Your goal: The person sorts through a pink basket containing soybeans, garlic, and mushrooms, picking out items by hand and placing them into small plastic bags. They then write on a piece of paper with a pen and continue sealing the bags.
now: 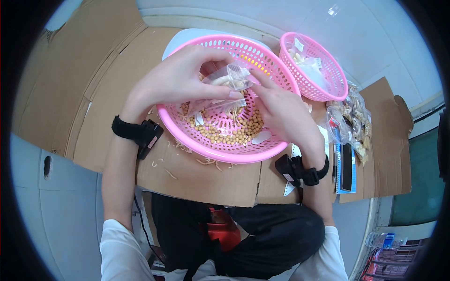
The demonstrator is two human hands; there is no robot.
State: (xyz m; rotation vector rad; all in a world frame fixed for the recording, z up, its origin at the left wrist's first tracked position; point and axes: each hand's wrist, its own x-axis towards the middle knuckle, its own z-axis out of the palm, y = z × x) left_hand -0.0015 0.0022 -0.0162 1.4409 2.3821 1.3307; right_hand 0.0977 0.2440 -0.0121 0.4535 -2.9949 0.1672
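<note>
My left hand (187, 77) is closed around a small clear plastic bag (215, 100), thumb along its near side, above a large pink basket (201, 152). Something pale and elongated shows inside the bag. My right hand (286, 110) reaches in from the other side, its fingertips at the bag's right end beside a small white label (244, 71). The fingers look bent around that end, partly hidden by the hand. Under both hands, many round beige bean-like pieces (239, 136) lie in the basket, with a white scrap (261, 137) among them.
A smaller pink basket (335, 89) holding clear bags stands at the back right. Filled plastic bags (354, 119) lie right of it. Nearer are a dark phone (346, 164) and a blue notebook (354, 185). Pale curled bits (171, 173) lie on the cardboard (211, 185).
</note>
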